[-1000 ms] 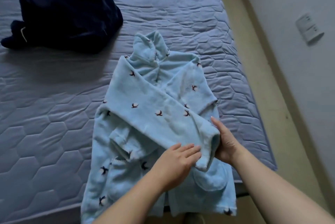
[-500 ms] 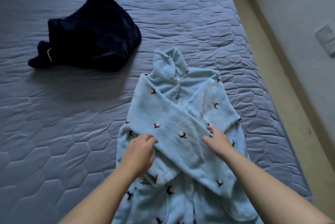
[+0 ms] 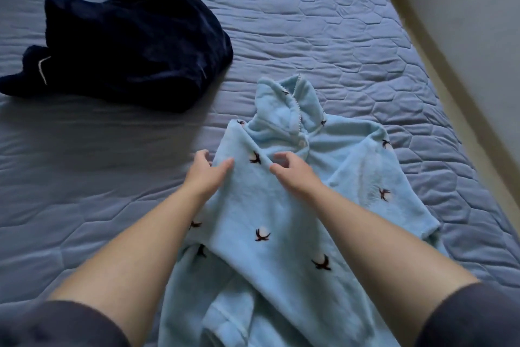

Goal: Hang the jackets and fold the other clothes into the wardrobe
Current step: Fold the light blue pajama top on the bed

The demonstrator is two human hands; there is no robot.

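1. Quilted blue-grey mattress, filling most of the view.
2. Light blue fleece garment, small dark bird motifs, laid flat on the near right part of the mattress. Collar at the far end, hem running out of view at the bottom edge. One sleeve folded slantwise across the front.
3. Dark navy garment, heaped and unfolded, far left on the mattress, well apart from the fleece.
4. Pale wall along the right side.
5. Left hand, at the left shoulder edge of the fleece. Thumb straight, lying on the fabric; fingers straight, reaching past the edge towards the mattress. Pinching the edge or only pressing it: not to be told.
6. Right hand, just beside the left, on the fleece below the collar. Fingers curled, tips gathering a small ridge of fabric.
7. White button, at the base of the collar, just beyond the right hand.
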